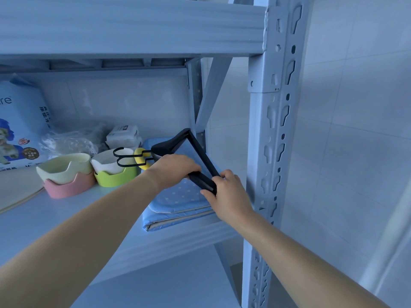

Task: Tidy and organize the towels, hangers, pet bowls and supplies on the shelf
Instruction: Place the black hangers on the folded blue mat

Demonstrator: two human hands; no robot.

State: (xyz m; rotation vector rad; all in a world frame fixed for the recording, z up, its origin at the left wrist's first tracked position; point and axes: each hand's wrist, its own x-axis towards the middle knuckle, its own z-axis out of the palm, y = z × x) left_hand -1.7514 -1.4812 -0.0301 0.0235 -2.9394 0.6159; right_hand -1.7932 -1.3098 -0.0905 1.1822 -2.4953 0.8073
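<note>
Over folded towels (178,196), hands (175,167) apparently grip hangers (200,152).

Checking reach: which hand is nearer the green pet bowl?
Left. The left hand grips the black hangers just right of the green bowl; the right hand holds their far end.

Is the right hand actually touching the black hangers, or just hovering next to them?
Touching. The head view shows the right hand with fingers wrapped around the lower corner of the black hangers.
</note>
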